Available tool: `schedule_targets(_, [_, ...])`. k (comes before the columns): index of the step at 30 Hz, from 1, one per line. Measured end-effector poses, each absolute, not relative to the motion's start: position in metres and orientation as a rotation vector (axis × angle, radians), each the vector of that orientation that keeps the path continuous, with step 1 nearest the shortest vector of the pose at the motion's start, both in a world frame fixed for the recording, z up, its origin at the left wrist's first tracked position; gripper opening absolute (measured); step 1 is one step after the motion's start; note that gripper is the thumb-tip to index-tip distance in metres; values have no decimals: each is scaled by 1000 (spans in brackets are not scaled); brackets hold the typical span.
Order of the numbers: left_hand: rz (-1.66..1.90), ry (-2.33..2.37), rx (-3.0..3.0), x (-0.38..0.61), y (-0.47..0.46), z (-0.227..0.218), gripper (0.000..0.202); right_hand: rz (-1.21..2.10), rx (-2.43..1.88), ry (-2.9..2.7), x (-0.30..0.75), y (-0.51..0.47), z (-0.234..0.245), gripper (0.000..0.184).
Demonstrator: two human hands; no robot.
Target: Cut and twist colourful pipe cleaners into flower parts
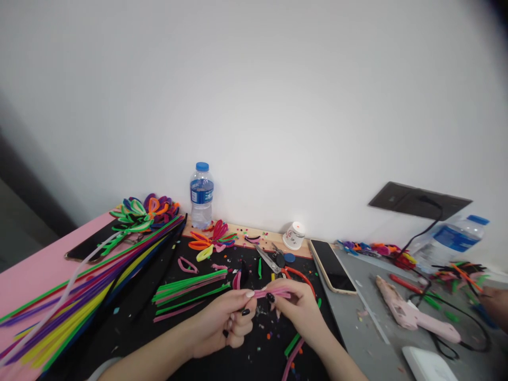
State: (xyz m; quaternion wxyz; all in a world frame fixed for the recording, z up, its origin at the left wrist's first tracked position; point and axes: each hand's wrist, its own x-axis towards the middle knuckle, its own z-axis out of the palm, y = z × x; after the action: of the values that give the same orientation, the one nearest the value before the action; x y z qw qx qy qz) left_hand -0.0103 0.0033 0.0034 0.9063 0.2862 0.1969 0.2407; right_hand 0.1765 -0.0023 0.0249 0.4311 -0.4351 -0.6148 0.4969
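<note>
Between my two hands is a short bundle of pink pipe cleaners (260,293), stretched over the black mat (170,352). My left hand (226,317) pinches one end of it between thumb and forefinger, the other fingers curled. The other end is gripped by my right hand (297,304). Just beyond my right hand lie scissors (273,262) with orange-red handles. Cut green pipe cleaners (190,284) and pink ones rest left of my hands. Small pink loops (187,265) and a bent multicolour pipe-cleaner flower (214,241) lie farther back.
Long pipe cleaners (99,291) spread across the left side. A water bottle (202,198), a paper cup (294,236) and a phone (333,267) stand or lie near the wall. At right are a pink glue gun (416,315), its cord and another person's hand (496,304).
</note>
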Motion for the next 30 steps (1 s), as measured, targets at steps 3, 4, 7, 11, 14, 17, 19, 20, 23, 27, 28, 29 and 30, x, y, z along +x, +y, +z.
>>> schedule_targets(3, [532,364,575,-11,4,5,31,1390,-1010,-1431,177,-3,26,17])
schedule_targets(4, [541,360,572,-11,4,5,31,1403,-993,-1417,177,-3,27,18])
schedule_targets(7, [558,368,580,-10,4,4,29,1343,-994,-1458,176,-3,28,20])
schedule_targets(11, [590,429,636,-8,4,1,29,1030,-1059,-1713,173,-2,29,26])
schedule_targets(14, [593,503,707,-6,4,-1,29,847,-1081,-1864,172,-1,30,22])
schedule_targets(17, [543,568,804,-7,6,-3,30,737,-1028,-1977,173,-1,31,13])
schedule_targets(19, [512,605,881,-8,7,-3,31,713,-1005,-2024,175,-1,31,10])
schedule_targets(20, [500,621,917,-9,8,-3,32,716,-1005,-2044,176,-1,31,10])
schedule_targets(23, [469,637,999,-12,11,-3,34,772,-1055,-2089,178,-3,31,9])
schedule_targets(27, [469,653,1110,-12,13,-4,34,917,-1143,-2046,177,-5,29,8])
schedule_targets(28, [468,664,1136,-12,13,-4,34,934,-1153,-2041,177,-6,28,10])
schedule_targets(29, [464,677,1158,-12,13,-5,34,937,-1158,-2046,176,-6,26,13])
schedule_targets(30, [454,688,1177,-12,13,-5,34,928,-1158,-2059,176,-6,23,15])
